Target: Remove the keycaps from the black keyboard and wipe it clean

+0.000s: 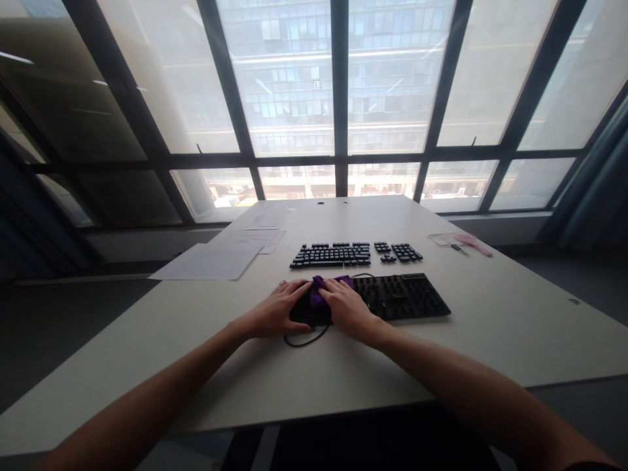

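A black keyboard base (417,296) lies flat on the white table, its keycaps off. My left hand (277,309) grips its left end, thumb along the front edge and fingers over the top. My right hand (349,311) holds a purple cloth (318,296) down against the left part of the base; its fingers are bent onto the fabric. Just behind, the loose black keycaps (331,255) are laid out in keyboard order, with a separate group of keycaps (406,252) to the right. A black cable (307,343) loops out in front of the base.
Several sheets of printed paper (210,260) lie on the left of the white table (235,386). On the right are a pink-handled tool (473,245), a small dark item (460,249) and a clear plastic bag (439,239). Large windows (294,78) stand beyond the table.
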